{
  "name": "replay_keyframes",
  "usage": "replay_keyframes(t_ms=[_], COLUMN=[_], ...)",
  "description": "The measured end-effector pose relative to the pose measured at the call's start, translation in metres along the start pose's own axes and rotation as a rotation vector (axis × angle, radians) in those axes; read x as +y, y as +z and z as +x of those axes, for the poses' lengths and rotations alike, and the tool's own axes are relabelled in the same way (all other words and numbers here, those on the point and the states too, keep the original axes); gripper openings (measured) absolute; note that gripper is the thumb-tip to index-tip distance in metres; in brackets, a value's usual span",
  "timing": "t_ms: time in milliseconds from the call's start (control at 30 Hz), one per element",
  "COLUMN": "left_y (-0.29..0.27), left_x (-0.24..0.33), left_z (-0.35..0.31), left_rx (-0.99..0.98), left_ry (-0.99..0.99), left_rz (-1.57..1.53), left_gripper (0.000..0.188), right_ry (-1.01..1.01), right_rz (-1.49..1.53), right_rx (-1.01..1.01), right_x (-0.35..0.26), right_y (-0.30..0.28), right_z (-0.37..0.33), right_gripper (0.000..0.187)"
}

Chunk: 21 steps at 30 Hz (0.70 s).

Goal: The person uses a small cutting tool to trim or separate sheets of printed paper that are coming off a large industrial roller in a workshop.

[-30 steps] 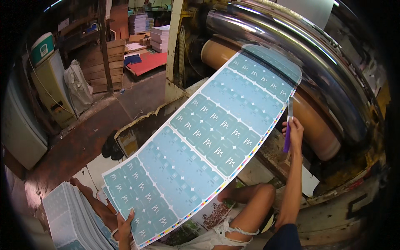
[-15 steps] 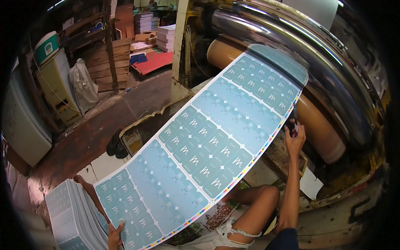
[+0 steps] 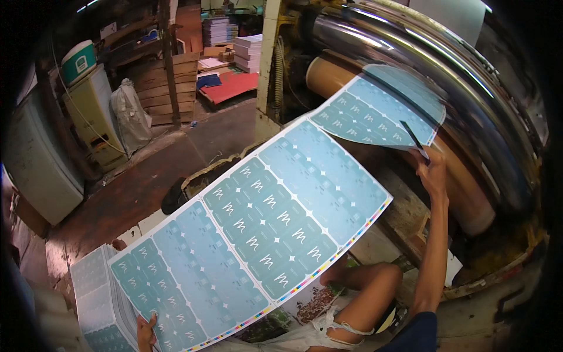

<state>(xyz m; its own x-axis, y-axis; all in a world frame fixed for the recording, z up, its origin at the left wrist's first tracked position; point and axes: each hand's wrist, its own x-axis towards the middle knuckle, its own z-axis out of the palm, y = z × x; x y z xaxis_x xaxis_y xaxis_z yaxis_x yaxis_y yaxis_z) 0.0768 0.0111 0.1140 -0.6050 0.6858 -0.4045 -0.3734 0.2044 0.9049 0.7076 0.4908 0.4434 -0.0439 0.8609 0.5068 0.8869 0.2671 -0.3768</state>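
Note:
A long printed sheet (image 3: 258,223), in teal and pale blue bands, slants across the middle. My left hand (image 3: 146,332) pinches its near left corner, thumb on top. A cut runs across the sheet's far end, parting it from the printed web (image 3: 366,114) that hangs off the roller; whether they still join at the left edge, I cannot tell. My right hand (image 3: 433,170) is closed around a dark, thin-bladed knife (image 3: 413,136), its blade pointing up and left beside the web's cut edge. A stack of similar printed sheets (image 3: 97,287) lies by my left hand.
Large shiny metal rollers (image 3: 422,58) and a brown roller (image 3: 451,176) fill the right side. My bare knee (image 3: 381,278) is below the sheet. At the back left stand a teal cooler (image 3: 78,61), a cabinet (image 3: 97,117) and a white sack (image 3: 130,117).
The sheet has been cut across near the rollers, and a gap now opens at its right side. The near piece has shifted left and down. My right hand has moved slightly right, knife raised.

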Motion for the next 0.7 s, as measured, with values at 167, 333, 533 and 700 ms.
replay_keyframes(t_ms=[167, 333, 533, 700], left_y=[-0.052, -0.055, -0.047, -0.004], left_x=[0.033, 0.014, -0.051, -0.077], left_z=[-0.001, 0.031, 0.107, 0.129], left_rx=[0.087, 0.056, 0.064, 0.213], left_ry=[-0.008, -0.016, 0.060, 0.064], left_rz=[0.086, 0.288, 0.206, 0.432], left_gripper=[0.046, 0.047, 0.023, 0.025], right_ry=[-0.293, -0.248, -0.056, -0.116], right_rz=[0.112, -0.126, 0.011, 0.063], right_rx=[0.094, -0.097, -0.054, -0.009], right_x=[0.000, -0.022, -0.111, -0.104], right_y=[0.006, 0.012, 0.052, 0.075], right_z=[-0.010, -0.054, -0.151, -0.183], right_gripper=[0.034, 0.042, 0.042, 0.047])
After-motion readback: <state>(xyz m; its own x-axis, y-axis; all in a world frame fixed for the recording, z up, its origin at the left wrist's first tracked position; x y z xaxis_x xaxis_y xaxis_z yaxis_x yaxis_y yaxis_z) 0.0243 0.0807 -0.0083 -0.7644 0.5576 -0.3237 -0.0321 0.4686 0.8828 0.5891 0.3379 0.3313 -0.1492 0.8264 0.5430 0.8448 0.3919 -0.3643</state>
